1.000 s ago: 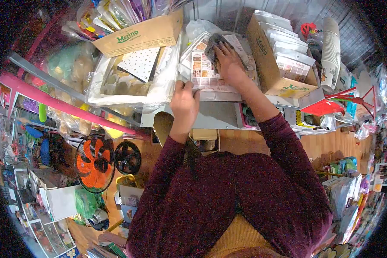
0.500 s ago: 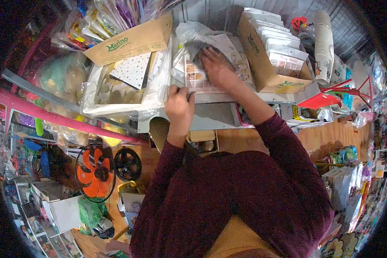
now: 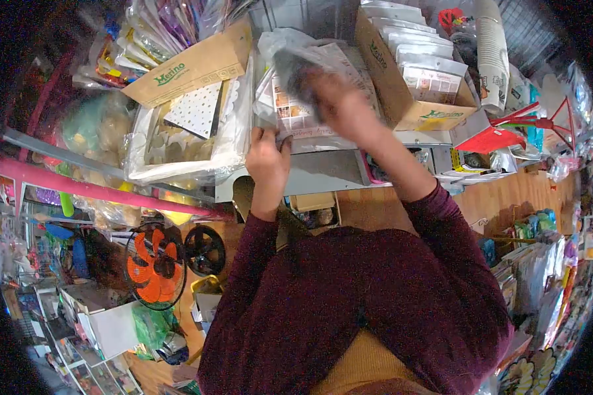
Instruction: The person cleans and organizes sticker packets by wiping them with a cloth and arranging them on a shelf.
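A flat, plastic-wrapped packet printed with small pictures lies on a pile at the shelf edge; its lettering looks like "Party banner". My left hand is closed on the packet's near left corner, fingers curled at the edge. Over the packet is my right hand, smeared by motion and closed on a dark grey cloth. The cloth covers part of the packet's upper face. Behind it is crumpled clear plastic.
On the right stands a cardboard box of similar packets, beside stacked paper cups. To the left are another cardboard flap, a dotted white card and plastic-wrapped goods. An orange fan stands on the floor.
My right hand and the cloth have shifted over the packet, with the cloth now nearer its upper left. My left hand stays at the corner. The whole view has tilted slightly.
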Demonstrator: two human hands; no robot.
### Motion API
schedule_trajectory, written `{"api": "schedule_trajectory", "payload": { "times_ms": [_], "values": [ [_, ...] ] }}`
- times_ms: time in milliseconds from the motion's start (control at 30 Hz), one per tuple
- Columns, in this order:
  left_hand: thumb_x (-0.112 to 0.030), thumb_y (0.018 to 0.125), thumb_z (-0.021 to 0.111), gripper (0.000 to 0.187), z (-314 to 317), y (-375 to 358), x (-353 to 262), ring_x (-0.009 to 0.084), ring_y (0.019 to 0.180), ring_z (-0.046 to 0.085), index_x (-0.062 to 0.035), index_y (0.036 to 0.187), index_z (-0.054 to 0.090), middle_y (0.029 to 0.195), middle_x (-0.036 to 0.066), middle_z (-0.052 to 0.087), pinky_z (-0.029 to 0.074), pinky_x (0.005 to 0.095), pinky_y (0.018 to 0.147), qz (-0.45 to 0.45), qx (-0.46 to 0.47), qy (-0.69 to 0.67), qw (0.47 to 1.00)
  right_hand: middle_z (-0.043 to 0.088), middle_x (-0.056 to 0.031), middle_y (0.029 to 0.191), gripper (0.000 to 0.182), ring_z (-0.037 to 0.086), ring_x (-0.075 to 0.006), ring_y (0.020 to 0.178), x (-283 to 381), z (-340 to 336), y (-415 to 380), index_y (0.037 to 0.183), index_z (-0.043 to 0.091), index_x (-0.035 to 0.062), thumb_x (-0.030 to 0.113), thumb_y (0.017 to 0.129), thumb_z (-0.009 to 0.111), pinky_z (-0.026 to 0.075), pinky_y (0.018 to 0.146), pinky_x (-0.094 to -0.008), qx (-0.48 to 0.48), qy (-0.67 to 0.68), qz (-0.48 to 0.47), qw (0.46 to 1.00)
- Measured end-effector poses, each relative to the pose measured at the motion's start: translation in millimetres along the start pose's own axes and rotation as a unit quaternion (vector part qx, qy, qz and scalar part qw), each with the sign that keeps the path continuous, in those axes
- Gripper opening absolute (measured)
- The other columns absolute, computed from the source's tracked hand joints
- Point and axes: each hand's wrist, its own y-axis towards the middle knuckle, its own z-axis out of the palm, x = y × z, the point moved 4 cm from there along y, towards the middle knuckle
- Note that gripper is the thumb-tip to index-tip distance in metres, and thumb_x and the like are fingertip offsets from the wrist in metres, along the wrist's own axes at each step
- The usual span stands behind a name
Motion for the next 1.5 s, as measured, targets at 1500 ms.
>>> {"api": "schedule_trajectory", "payload": {
  "times_ms": [1500],
  "values": [
    [-0.017, 0.072, 0.068, 0.028, -5.9, -0.1, -7.2, 0.0367, 0.078, 0.056, -0.0055, 0.095, 0.057, 0.091, 0.015, 0.052, 0.046, 0.0424, 0.062, 0.014, -0.002, -0.011, 1.000, 0.053, -0.0233, 0.102, 0.035, 0.051, -0.0411, 0.094, -33.4, -5.7, -72.7, 0.103, 0.054, 0.0001, 0.004, 0.069, 0.056, 0.044, 0.081, -0.0457, -0.005, -0.084, 0.232, 0.969]
  ]
}}
